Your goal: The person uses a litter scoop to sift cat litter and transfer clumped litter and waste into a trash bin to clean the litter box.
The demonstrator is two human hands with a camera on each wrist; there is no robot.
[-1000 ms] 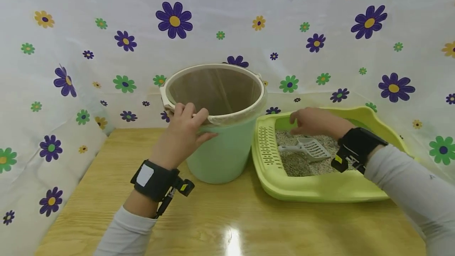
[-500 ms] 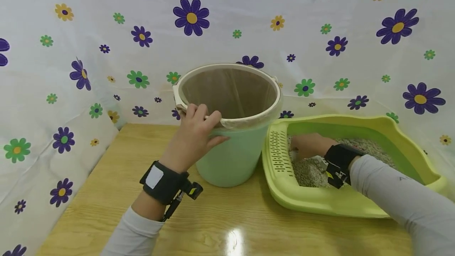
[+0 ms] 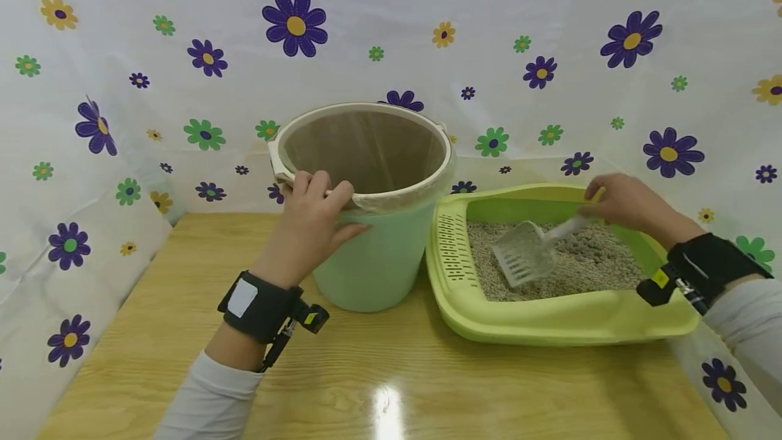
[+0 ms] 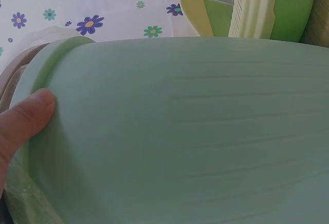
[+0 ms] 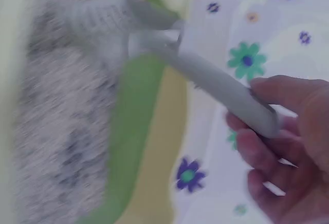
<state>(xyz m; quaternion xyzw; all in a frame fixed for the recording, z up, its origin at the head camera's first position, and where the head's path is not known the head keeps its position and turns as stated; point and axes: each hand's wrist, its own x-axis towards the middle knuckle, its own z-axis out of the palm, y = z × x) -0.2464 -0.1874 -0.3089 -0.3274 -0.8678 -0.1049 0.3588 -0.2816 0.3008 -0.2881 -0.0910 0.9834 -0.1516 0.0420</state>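
My right hand [image 3: 632, 204] pinches the handle end of a white slotted litter scoop [image 3: 527, 254]. The scoop's head slants down to the left, over the litter [image 3: 577, 263] in a yellow-green litter box [image 3: 550, 321]. In the right wrist view the scoop's handle [image 5: 216, 85] lies between thumb and fingers, and its head is blurred. My left hand [image 3: 308, 223] grips the front left rim of a pale green trash bin [image 3: 373, 263], fingers over the rim. In the left wrist view the thumb [image 4: 33, 112] presses the bin's outer side just below the rim.
The trash bin has a cream rim ring and a thin clear liner. It stands on a wooden table [image 3: 330, 386], close beside the litter box's slotted left end. Behind both hangs a white sheet [image 3: 366, 5] printed with flowers.
My right hand reached down into the litter box, took the scoop by its handle and moved right and up with it, turning the scoop around. My left hand stays on the bin's rim.
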